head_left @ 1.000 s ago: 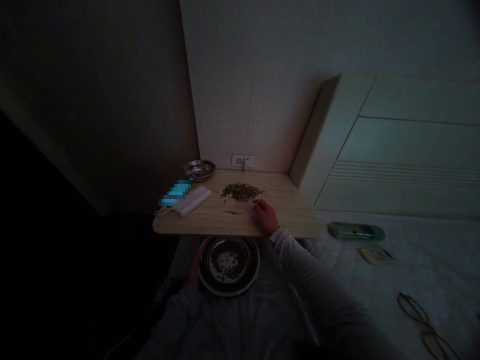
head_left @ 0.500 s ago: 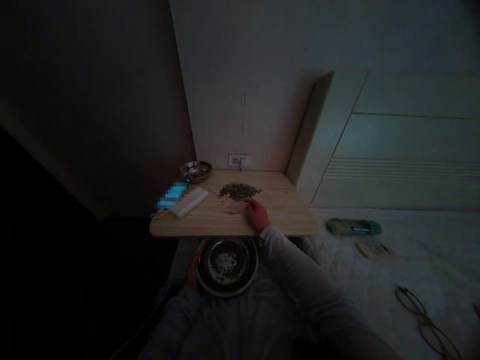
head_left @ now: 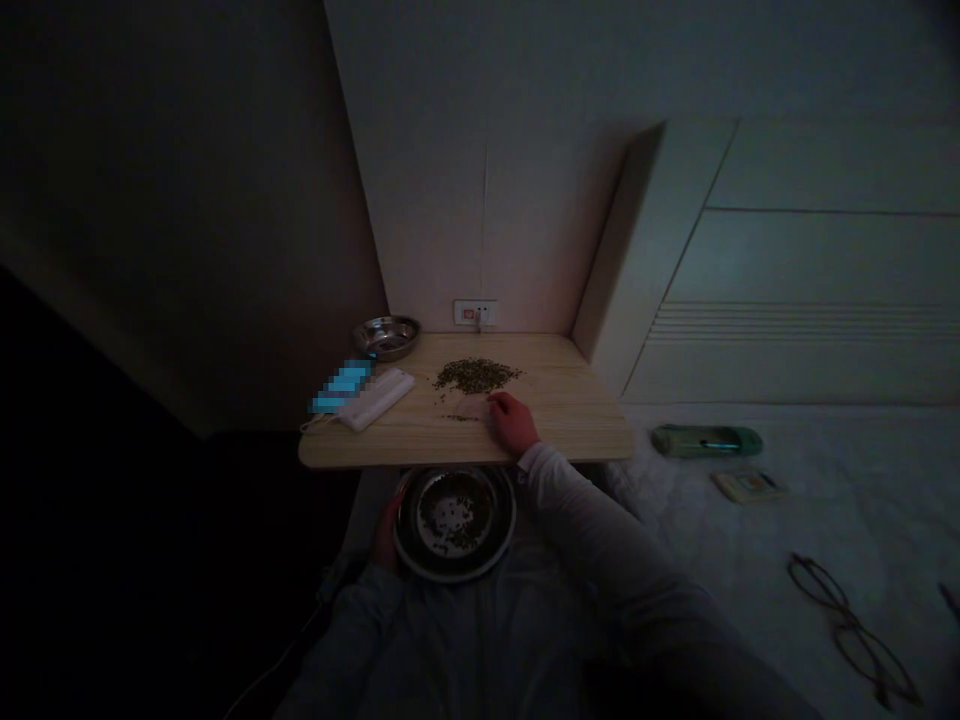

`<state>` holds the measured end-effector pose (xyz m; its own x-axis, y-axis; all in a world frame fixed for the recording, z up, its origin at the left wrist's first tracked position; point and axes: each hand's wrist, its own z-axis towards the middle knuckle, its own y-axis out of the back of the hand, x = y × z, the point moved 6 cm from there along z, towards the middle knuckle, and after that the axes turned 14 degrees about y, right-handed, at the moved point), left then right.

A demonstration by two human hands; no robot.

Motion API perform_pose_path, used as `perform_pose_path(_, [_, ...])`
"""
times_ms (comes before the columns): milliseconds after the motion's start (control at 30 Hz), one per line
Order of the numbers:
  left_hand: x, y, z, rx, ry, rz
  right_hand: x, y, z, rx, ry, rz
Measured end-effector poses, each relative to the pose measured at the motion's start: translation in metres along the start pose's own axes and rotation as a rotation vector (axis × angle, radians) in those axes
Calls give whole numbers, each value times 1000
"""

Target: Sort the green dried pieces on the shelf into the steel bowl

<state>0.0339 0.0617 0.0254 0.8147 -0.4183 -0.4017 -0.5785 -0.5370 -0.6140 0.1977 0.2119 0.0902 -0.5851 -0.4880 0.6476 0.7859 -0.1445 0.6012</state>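
My left hand (head_left: 385,532) grips the left rim of a round metal bowl (head_left: 454,577) below the table's front edge. Small dark green grains (head_left: 465,538) lie scattered inside that bowl. On the wooden table (head_left: 555,430), my right hand (head_left: 513,424) has its fingers closed at the edge of a thin, pale, see-through piece (head_left: 472,406), whose exact kind is hard to make out. Just beyond this piece spreads a pile of green grains (head_left: 478,374). A few more grains lie in a short line on its near side.
A second metal bowl (head_left: 387,338) stands at the table's back left, near a white power strip (head_left: 377,400) and a blurred-out lit screen (head_left: 342,386). A wall socket (head_left: 475,313) sits behind. On the bed at right lie a green case (head_left: 706,441), a small card-like object (head_left: 748,487) and a looped cord (head_left: 847,625).
The whole scene sits slightly higher in the picture. The pale piece shows more clearly at my right fingertips; both hands stay nearly in place.
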Motion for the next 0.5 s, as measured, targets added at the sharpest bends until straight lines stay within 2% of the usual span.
perform_pose_path(233, [1,7,5,-44,-11,4,-2,1,0,-16,-11,-43])
perform_pose_path(500, [-1,1,-3,-85,2,-6,1,0,0,6,18,5])
